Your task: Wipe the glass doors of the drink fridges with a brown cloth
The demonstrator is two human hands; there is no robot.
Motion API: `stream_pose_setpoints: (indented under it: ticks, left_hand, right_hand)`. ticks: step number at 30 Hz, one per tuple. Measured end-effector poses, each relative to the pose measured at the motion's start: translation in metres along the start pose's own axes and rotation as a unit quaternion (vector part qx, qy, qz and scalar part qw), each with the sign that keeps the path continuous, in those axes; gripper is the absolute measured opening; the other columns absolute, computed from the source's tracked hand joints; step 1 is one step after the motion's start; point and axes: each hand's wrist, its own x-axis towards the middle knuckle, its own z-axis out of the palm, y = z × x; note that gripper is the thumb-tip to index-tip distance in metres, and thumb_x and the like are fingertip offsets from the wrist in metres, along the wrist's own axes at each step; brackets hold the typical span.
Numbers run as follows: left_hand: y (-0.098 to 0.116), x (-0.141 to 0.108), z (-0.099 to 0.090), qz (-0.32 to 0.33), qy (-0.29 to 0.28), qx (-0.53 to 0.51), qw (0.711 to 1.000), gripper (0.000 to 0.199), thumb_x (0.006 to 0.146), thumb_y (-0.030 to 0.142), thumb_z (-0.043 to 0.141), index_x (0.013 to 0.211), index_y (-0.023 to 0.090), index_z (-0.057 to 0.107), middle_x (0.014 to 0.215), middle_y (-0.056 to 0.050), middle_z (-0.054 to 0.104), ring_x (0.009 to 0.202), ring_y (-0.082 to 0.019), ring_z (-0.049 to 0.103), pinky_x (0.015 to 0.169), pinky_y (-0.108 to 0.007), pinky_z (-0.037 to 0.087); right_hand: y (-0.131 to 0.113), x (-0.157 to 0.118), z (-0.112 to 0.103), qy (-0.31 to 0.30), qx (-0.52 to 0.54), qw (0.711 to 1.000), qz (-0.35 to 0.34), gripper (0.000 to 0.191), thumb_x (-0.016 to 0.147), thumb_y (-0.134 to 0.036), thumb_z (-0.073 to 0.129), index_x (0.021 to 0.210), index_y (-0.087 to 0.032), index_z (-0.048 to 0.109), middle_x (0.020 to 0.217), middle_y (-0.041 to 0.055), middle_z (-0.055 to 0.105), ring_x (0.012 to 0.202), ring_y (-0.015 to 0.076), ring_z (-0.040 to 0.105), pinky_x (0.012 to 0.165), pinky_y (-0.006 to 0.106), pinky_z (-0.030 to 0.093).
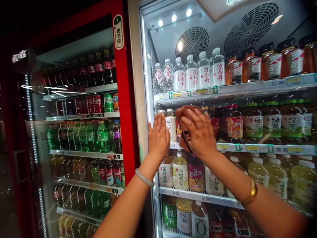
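Brown cloth clasped under bent fingers of right hand; left hand with fingers close together; bottle labels reading 凉白开, 绿茶

A red-framed drinks cooler stands in dim surroundings, a white light strip glowing along its left side.

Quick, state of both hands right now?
Left hand: open and flat, nothing visibly held.
Right hand: closed on a brown cloth.

There are two hands, two bangles (one gold), one cloth, two coolers, two fan grilles, six clear front-row bottles and, edge cropped, apparently five amber bottles.
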Motion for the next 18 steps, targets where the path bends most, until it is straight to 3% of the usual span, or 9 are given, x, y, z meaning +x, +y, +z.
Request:
stream_pose_setpoints:
  ticks: [2, 5, 8, 10, 14, 16, 18]
  left_hand:
    - [-0.009, -0.006, -0.002, -0.002, -0.006, -0.002, 1.000, 0.061, 0.103, 0.018, 0.035, 0.163, 0.016, 0.026, 0.169, -0.015, 0.032, 0.160, -0.027, 0.021, 0.131, -0.058, 0.018]
    - [-0.023, -0.003, -0.004, -0.002, 0.000, -0.006, 1.000, 0.056, 0.103, 0.018, 0.034, 0.159, 0.016, 0.035, 0.167, -0.015, 0.035, 0.160, -0.025, 0.021, 0.131, -0.056, 0.019]
    - [-0.038, 0.011, -0.005, -0.003, 0.016, -0.004, 1.000, 0.057, 0.103, 0.019, 0.035, 0.160, 0.015, 0.034, 0.168, -0.016, 0.032, 0.160, -0.026, 0.019, 0.131, -0.056, 0.018]
    - [-0.044, 0.018, -0.006, 0.006, 0.019, -0.003, 1.000, 0.060, 0.103, 0.020, 0.035, 0.162, 0.015, 0.029, 0.169, -0.017, 0.030, 0.160, -0.026, 0.018, 0.131, -0.055, 0.018]
    - [-0.048, 0.016, -0.008, 0.025, 0.017, -0.005, 1.000, 0.060, 0.104, 0.020, 0.033, 0.163, 0.013, 0.026, 0.168, -0.018, 0.030, 0.160, -0.025, 0.018, 0.131, -0.054, 0.019]
    - [-0.051, 0.011, -0.008, 0.030, 0.018, -0.009, 0.999, 0.059, 0.104, 0.020, 0.034, 0.162, 0.013, 0.028, 0.168, -0.018, 0.031, 0.160, -0.025, 0.019, 0.130, -0.053, 0.022]
    - [-0.055, 0.011, -0.009, 0.023, 0.029, -0.003, 0.999, 0.058, 0.104, 0.020, 0.034, 0.161, 0.015, 0.030, 0.167, -0.018, 0.033, 0.160, -0.025, 0.020, 0.130, -0.054, 0.022]
  right_hand:
    - [-0.018, -0.007, 0.011, -0.031, 0.016, 0.998, -0.051, 0.050, 0.095, -0.022, 0.056, 0.144, -0.024, 0.053, 0.158, 0.0083, 0.049, 0.155, 0.0257, 0.031, 0.130, 0.058, 0.026]
    - [-0.029, 0.015, 0.029, -0.065, 0.029, 0.991, -0.112, 0.046, 0.096, -0.027, 0.057, 0.142, -0.026, 0.056, 0.161, 0.0052, 0.047, 0.154, 0.0253, 0.031, 0.131, 0.056, 0.025]
    - [-0.021, 0.052, 0.037, -0.054, 0.009, 0.994, -0.097, 0.045, 0.097, -0.023, 0.055, 0.142, -0.026, 0.057, 0.160, 0.0029, 0.047, 0.153, 0.0257, 0.035, 0.131, 0.054, 0.025]
    - [-0.018, 0.063, 0.036, -0.027, -0.005, 0.998, -0.064, 0.047, 0.096, -0.020, 0.054, 0.142, -0.025, 0.056, 0.159, 0.0036, 0.048, 0.152, 0.0268, 0.037, 0.130, 0.055, 0.026]
    - [-0.038, 0.035, 0.037, 0.000, -0.006, 0.999, -0.035, 0.051, 0.094, -0.020, 0.056, 0.144, -0.027, 0.054, 0.160, 0.0059, 0.047, 0.154, 0.0272, 0.034, 0.129, 0.058, 0.029]
    - [-0.051, 0.022, 0.044, -0.012, 0.004, 0.998, -0.063, 0.052, 0.094, -0.024, 0.058, 0.146, -0.026, 0.053, 0.161, 0.0076, 0.046, 0.154, 0.0272, 0.032, 0.128, 0.058, 0.030]
    - [-0.055, 0.028, 0.052, -0.029, 0.013, 0.994, -0.103, 0.051, 0.095, -0.027, 0.057, 0.146, -0.024, 0.054, 0.161, 0.0080, 0.046, 0.155, 0.0268, 0.031, 0.128, 0.057, 0.031]
